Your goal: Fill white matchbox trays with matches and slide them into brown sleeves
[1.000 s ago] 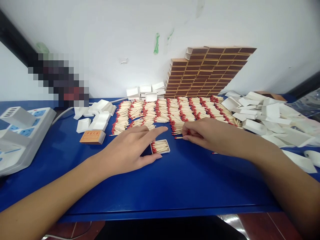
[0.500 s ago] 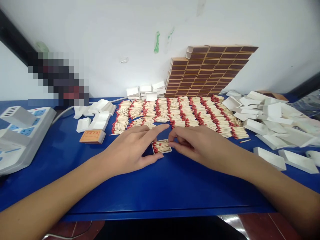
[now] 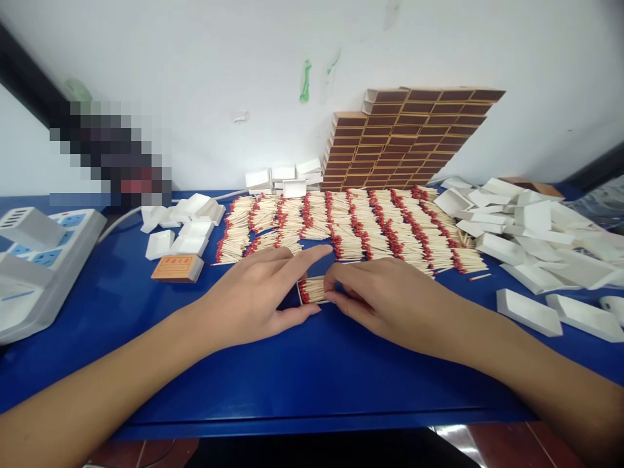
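A small white matchbox tray (image 3: 312, 290) full of red-tipped matches lies on the blue table (image 3: 312, 370). My left hand (image 3: 258, 292) brackets the tray from the left, index finger stretched along its far side and thumb at its near side. My right hand (image 3: 375, 292) comes from the right, fingertips pinched over the tray's right end, pressing on the matches. Just beyond both hands, rows of loose matches (image 3: 351, 224) are spread across the table.
A slanted stack of brown matchboxes (image 3: 404, 140) leans on the wall. Empty white trays (image 3: 526, 227) are heaped at the right, more white trays (image 3: 185, 224) and an orange matchbox (image 3: 176, 268) lie at the left. A power strip (image 3: 34, 260) sits far left.
My right hand left the loose matches and moved left to the tray, where its fingertips now cover the right end. My left hand stayed around the tray.
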The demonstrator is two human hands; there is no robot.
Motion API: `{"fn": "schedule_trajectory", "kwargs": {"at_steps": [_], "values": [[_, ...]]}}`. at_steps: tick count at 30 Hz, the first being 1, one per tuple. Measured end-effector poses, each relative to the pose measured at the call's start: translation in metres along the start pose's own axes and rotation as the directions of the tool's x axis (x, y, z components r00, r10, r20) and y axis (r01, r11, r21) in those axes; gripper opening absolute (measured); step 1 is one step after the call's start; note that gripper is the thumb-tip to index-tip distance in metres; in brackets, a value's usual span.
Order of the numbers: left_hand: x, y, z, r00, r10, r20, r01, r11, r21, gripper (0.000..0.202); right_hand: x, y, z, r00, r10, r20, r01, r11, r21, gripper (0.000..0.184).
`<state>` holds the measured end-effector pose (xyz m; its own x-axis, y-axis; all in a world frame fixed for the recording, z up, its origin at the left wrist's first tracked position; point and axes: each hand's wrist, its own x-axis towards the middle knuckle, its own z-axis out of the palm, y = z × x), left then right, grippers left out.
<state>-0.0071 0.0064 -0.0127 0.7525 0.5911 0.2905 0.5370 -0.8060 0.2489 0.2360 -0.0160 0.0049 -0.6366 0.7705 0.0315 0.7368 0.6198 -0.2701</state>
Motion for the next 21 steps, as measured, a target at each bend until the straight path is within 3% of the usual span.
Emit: {"fn": "schedule_trajectory", "kwargs": {"at_steps": [10, 15, 21], "values": [[-0.0004, -0.0017, 0.0015, 1.000, 0.015, -0.004, -0.015, 1.000, 0.007, 0.067, 0.0032, 0.0041, 0.0036, 0.998, 0.008, -0.058, -0.005, 0.998, 0.059, 0.007], [-0.0002, -0.0009, 0.0004, 1.000, 0.009, 0.013, -0.009, 1.000, -0.002, 0.064, 0.0048, 0.0038, 0.0031, 0.999, -0.042, -0.006, 0.042, 0.992, 0.122, 0.017], [-0.0008, -0.0012, 0.0007, 1.000, 0.016, 0.013, -0.016, 1.000, 0.012, 0.066, 0.0068, 0.0052, 0.0027, 0.999, -0.042, 0.020, 0.041, 0.996, 0.078, 0.017]]}}
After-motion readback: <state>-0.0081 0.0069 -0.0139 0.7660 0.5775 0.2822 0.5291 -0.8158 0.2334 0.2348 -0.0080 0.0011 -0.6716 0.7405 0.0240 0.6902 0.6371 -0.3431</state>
